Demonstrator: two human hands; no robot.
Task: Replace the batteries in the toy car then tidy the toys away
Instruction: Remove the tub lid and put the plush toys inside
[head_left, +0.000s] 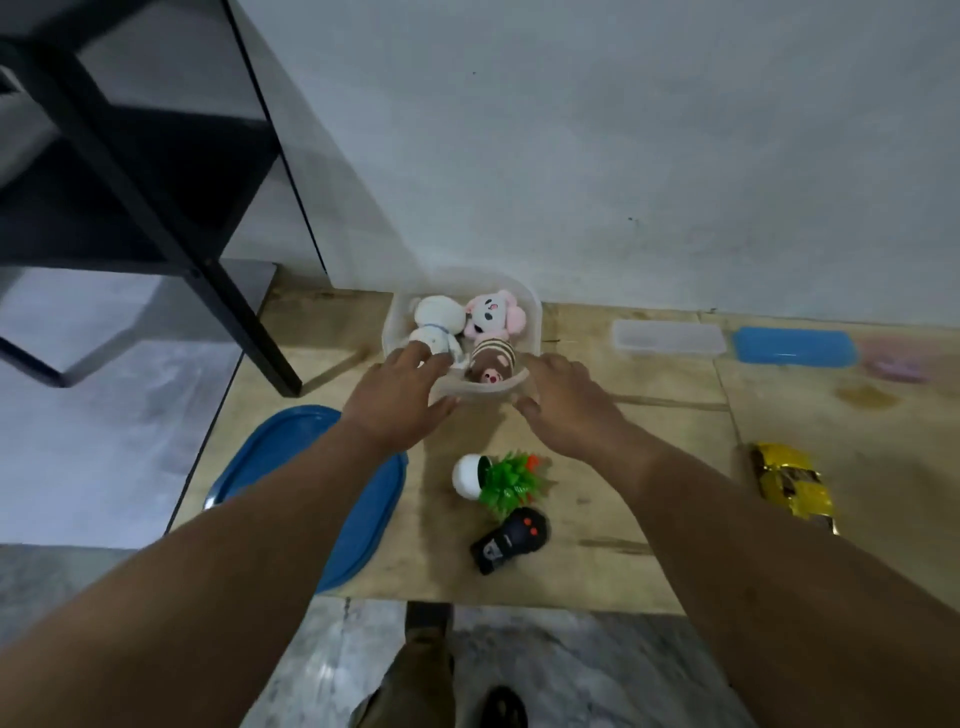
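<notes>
Head view, looking down at a low wooden table against a pale wall.

Hard to make out:
- Far right edge at 3 o'clock: a blurred pinkish object; shape unreadable.
- Toy car, at 4 o'clock from the tub: shiny yellow-gold body with dark patches, smeared by lens distortion; wheels and underside not discernible.
- Near wall of the clear tub is partly covered by both hands; rim is translucent and faint against the wood.
- A foot and a trouser leg are cut off at the bottom edge.
- Black frame at 10 o'clock runs out of frame top and left.

Hands: left hand rests on the tub's near left corner, fingers relaxed and slightly spread, tips over the rim, thumb along the outer wall. Right hand at the near right corner, fingers loosely extended over the rim. Whether either hand truly grips the tub cannot be told.

Materials and shapes:
- Tub: rounded-rectangle, frosted clear plastic. Inside: white plush at left, pink plush at right rear, brown striped plush in front.
- Blue lid: glossy plastic, rounded corners, at 7 o'clock from the tub, overhanging the table's left edge, partly under the left forearm.
- Toy plant: white rounded pot lying on its side, spiky green plastic leaves, orange tip; at 6 o'clock from the tub.
- Remote: black, pistol-like, red buttons, just beside the plant.
- Clear flat box and blue flat box, side by side at 3 o'clock near the wall.
</notes>
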